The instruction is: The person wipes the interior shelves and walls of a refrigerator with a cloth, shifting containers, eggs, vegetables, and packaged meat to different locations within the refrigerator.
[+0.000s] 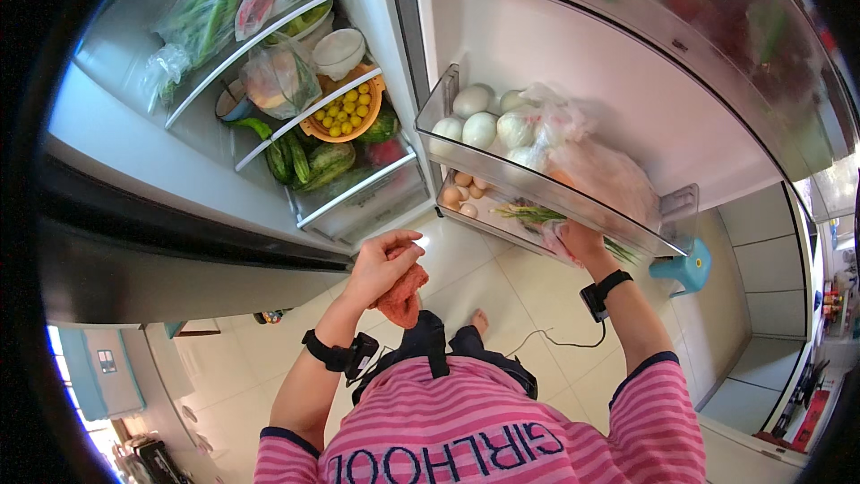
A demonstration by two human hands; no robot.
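My left hand (383,265) holds a crumpled orange-red cloth (403,296) in front of the open refrigerator. My right hand (583,242) is at the lower door bin (494,232), its fingers curled on a clear plastic bag (556,239) beside green scallions (531,213). The upper bin's edge partly hides those fingers. Several brown eggs (463,193) sit at the left end of the lower bin. Above it, the clear upper door bin (537,165) carries several large pale eggs (479,130) and a bulky plastic bag (598,168).
Refrigerator shelves at left hold bagged vegetables (201,23), an orange basket (377,97) of small yellow fruits, and cucumbers (295,158). A blue stool (685,265) stands on the tiled floor beyond the door bins. A thin cable (571,344) hangs from my right wrist device.
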